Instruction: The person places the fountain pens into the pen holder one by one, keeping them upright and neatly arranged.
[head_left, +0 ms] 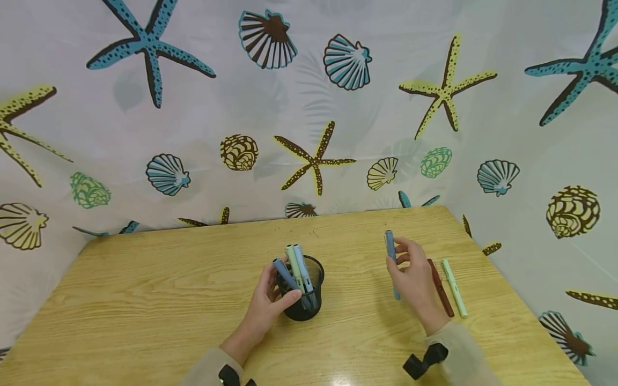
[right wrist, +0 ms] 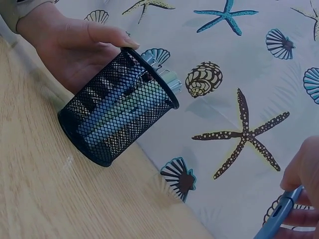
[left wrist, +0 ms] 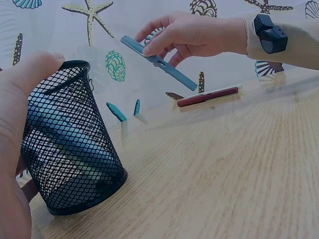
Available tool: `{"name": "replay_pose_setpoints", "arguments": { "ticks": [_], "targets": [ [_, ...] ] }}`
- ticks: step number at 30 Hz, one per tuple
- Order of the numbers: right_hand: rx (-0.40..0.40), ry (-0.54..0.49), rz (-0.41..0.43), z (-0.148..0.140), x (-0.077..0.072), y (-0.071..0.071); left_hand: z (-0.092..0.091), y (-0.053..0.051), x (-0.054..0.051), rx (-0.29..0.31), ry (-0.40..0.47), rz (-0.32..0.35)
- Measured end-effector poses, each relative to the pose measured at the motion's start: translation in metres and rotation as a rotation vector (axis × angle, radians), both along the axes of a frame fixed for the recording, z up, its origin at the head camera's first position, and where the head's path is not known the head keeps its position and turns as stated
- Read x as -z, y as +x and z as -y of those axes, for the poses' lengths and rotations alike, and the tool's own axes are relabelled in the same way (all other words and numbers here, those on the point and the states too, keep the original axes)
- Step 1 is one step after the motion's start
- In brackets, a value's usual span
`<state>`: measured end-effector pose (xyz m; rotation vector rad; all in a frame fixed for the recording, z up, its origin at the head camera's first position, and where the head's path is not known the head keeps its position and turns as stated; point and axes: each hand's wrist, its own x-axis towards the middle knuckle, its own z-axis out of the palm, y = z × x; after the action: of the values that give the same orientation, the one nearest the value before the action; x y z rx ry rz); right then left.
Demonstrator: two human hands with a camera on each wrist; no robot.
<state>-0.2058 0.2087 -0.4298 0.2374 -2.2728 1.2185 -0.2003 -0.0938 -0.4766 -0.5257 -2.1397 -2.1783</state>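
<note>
My left hand [head_left: 270,297] grips a black mesh pen cup [head_left: 316,276] from its left side, thumb on the rim. Inside the cup stand a dark blue pen [head_left: 286,274], a pale green pen [head_left: 293,264] and a light blue pen [head_left: 302,266], leaning together. To the right, my right hand [head_left: 412,273] pinches a blue pen [head_left: 389,244] between thumb and fingers, above the table in the left wrist view. That pen is also at the lower right corner of the right wrist view, partly hidden by the fingers.
Right of my right hand, a dark red pen [head_left: 443,295] and a light green pen [head_left: 455,289] lie side by side on the wooden table [head_left: 169,289]. Behind the table hangs a white cloth [head_left: 203,118] printed with starfish and shells.
</note>
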Motion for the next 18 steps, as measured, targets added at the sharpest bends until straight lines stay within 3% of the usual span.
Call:
{"name": "replay_pose_setpoints", "arguments": {
  "ticks": [9,18],
  "targets": [
    [-0.036,-0.023,-0.117,0.010,-0.002,0.001,0.001,0.000,0.000,-0.002,-0.010,-0.009],
    [-0.074,-0.063,-0.142,0.019,-0.006,0.000,0.001,0.000,0.001,0.011,-0.006,-0.011]
  ]
}}
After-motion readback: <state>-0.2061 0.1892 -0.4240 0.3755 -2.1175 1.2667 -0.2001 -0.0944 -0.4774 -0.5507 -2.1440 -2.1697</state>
